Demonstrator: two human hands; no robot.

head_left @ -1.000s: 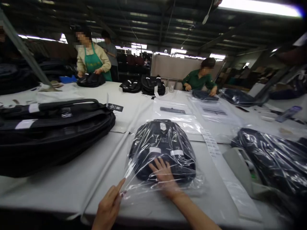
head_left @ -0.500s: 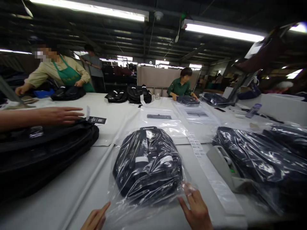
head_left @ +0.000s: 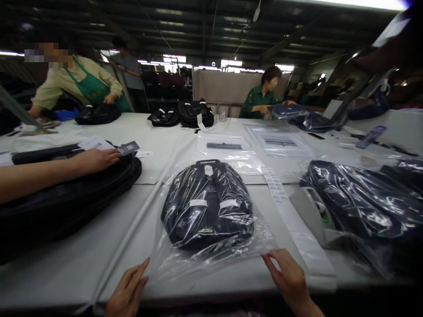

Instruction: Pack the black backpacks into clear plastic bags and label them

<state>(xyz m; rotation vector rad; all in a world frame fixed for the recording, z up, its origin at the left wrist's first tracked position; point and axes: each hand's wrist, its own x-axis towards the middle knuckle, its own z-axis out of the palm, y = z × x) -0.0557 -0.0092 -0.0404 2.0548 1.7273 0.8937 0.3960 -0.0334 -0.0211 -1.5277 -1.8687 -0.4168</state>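
A dark backpack [head_left: 208,207] with two pale strap bands lies in a clear plastic bag [head_left: 185,268] on the white table [head_left: 132,237]. At the bag's lower right corner my right hand [head_left: 286,273] pinches the plastic edge between thumb and fingers. My left hand [head_left: 127,288] is beside the lower left corner, its fingers stretched out and held near each other, with nothing visible in them. The bag's open-looking edge lies loose between both hands.
Black backpacks [head_left: 66,198] are piled at the left, where another person's hand [head_left: 95,160] holds a tag [head_left: 128,148]. A grey dispenser [head_left: 312,215], a label strip [head_left: 291,220] and bagged backpacks [head_left: 360,202] lie at the right. Two people work across the table.
My right hand has moved right and now pinches the bag's corner, with the plastic spread flatter. The neighbouring hand has taken hold of a tag. The person in dark green has lifted a bagged item.
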